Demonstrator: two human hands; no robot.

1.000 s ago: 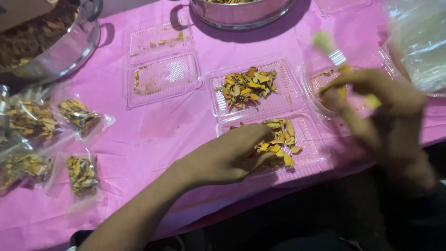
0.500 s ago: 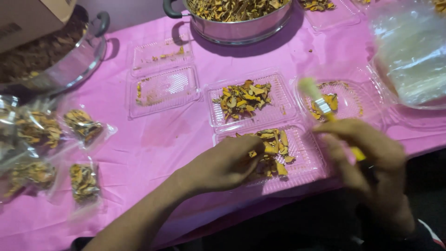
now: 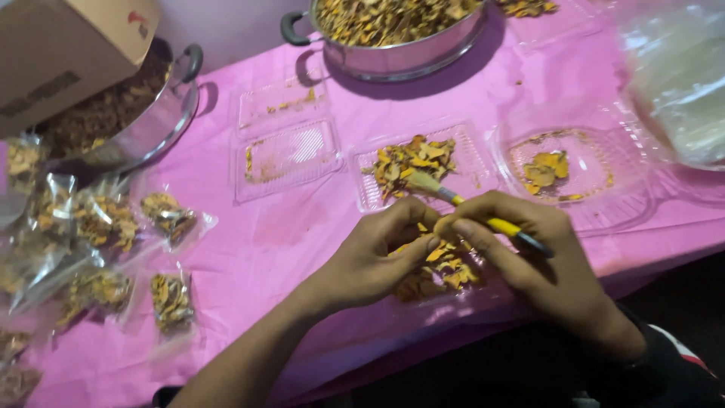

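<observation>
My right hand [image 3: 529, 253] grips a small paintbrush with a yellow handle [image 3: 483, 215], its pale bristles pointing up-left over an open clear plastic clamshell tray [image 3: 468, 162] that holds yellow-orange dried flakes. My left hand [image 3: 377, 257] rests on the near half of the tray, fingertips pinching a yellow flake [image 3: 436, 253] right beside my right fingers. More flakes [image 3: 442, 276] lie under both hands.
An emptier clamshell tray [image 3: 283, 143] lies to the left, a round clear tray [image 3: 581, 170] with a few flakes to the right. Two steel pots [image 3: 400, 34] [image 3: 128, 121] of dried flakes stand at the back. Several filled clear bags [image 3: 102, 242] lie left, a cardboard box [image 3: 68, 45] top left.
My right hand has come down and left with the brush until it meets my left hand over the near tray. My left hand has lifted a flake between its fingertips.
</observation>
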